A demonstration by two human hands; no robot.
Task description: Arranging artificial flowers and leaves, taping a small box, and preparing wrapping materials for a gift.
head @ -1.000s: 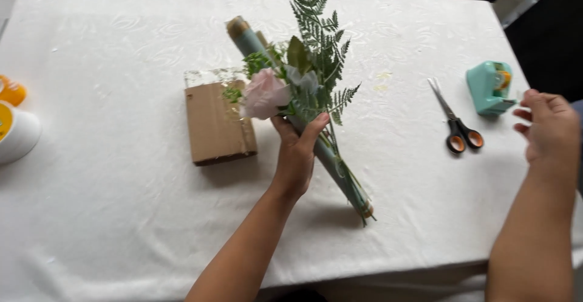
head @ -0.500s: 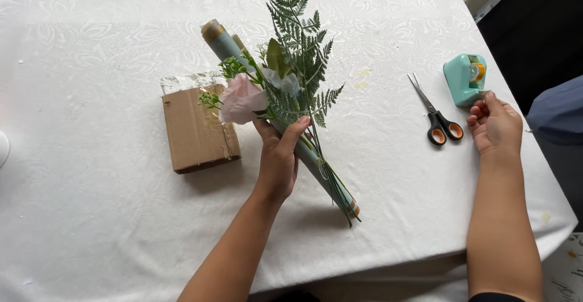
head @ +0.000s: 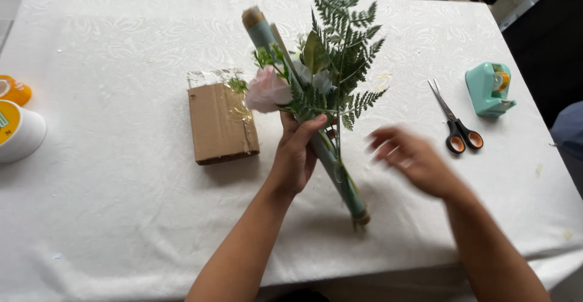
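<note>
Left hand [head: 296, 156] gripping a bunch of fern fronds and a pink flower [head: 316, 89] against a rolled green paper tube [head: 331, 162], just right of the cardboard box [head: 221, 123]. Right hand [head: 413, 159] blurred, fingers spread, empty, right of the tube, apart. Scissors [head: 455, 126] and tape dispenser [head: 489, 89] well right of the box.

A brown cardboard box [head: 221, 123] lies flat on the white surface [head: 121, 217], left of centre, oblong, with clear crinkled film over its far end and one side. At the far left edge stands a white tub [head: 21, 133] bearing a yellow label [head: 5, 121], partly cut off. No signs or screens.
</note>
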